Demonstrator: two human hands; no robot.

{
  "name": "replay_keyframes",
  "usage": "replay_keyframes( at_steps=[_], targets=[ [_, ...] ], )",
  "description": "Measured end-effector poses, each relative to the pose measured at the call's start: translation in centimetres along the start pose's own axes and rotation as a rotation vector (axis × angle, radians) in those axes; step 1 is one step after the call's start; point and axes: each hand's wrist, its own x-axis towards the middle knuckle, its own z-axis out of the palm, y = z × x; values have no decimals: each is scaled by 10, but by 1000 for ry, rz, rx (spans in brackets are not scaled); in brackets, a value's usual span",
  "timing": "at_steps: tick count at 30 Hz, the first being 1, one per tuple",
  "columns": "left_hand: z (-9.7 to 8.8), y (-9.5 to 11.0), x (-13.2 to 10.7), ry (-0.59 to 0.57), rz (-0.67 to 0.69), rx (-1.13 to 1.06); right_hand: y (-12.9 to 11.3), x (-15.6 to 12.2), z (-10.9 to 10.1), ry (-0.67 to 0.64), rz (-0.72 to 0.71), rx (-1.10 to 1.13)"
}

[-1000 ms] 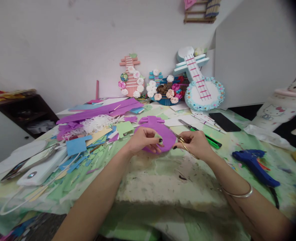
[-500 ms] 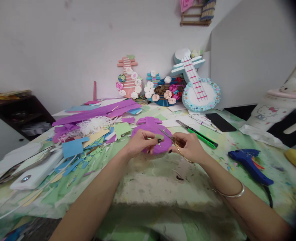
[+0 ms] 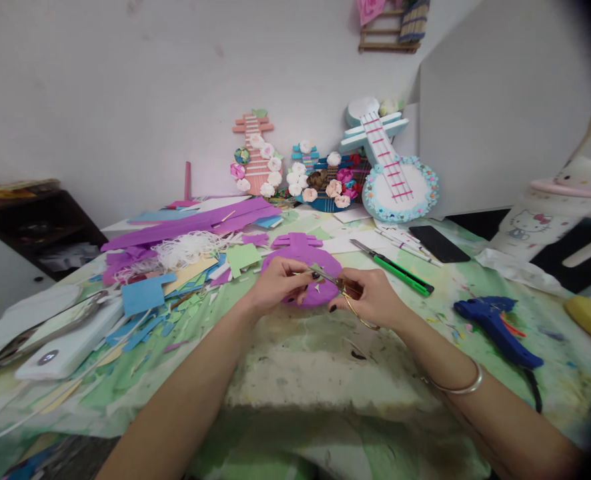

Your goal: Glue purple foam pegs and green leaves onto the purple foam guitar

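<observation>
My left hand is closed, thumb against fingers, pinching a small piece of green paper that its fingers mostly hide. In my right hand are scissors with gold handles. Their blades point left and lie right at the green paper by my left fingertips. Both hands are over a purple lute-shaped cutout, which lies flat on the table. A few small pale scraps rest on its round body.
Left lie paper scraps, white shredded strands and a white power bank. Right are a green utility knife, a phone, a blue glue gun and a cup. Decorated lute models lean behind.
The scissors have shifted a little left and lower, with their blades now at the green paper. My right hand has moved slightly left; my left hand keeps its pinch.
</observation>
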Motion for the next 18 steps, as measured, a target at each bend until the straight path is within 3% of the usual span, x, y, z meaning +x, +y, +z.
replay_keyframes(
  at_steps=[18],
  targets=[
    [0,2,0,-1,15,35,2,0,1,26,24,41]
  ],
)
